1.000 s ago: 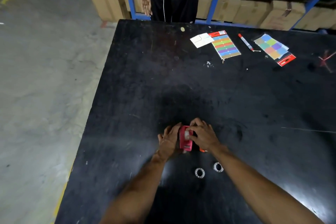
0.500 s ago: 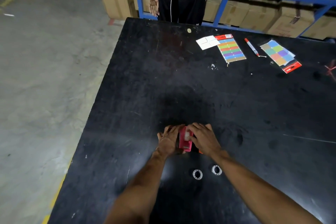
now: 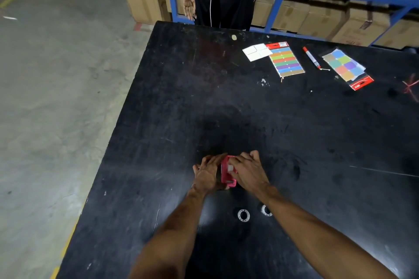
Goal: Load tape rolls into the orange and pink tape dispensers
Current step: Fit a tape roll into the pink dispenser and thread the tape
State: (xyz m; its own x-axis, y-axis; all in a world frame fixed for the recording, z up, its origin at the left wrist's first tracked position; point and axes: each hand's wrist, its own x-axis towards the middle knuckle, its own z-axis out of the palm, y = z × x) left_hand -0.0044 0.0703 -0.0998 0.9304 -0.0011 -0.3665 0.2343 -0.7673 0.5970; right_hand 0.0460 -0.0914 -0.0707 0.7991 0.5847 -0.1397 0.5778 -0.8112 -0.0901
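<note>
Here, a black table (image 3: 158, 120), scuffed, with sticker sheets (image 3: 286, 61) and a marker (image 3: 312, 57) at the far right. Near the middle, left hand (image 3: 207, 174) and right hand (image 3: 248, 171) clamped on a pink dispenser (image 3: 227, 173). Nearer, two tape rolls (image 3: 243, 214) lying loose.

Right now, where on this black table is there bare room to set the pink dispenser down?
The widest bare stretch lies between the hands and the sticker sheets at the far edge. The table left of the left hand is bare too. The near side is crowded: two tape rolls lie between the forearms.
</note>
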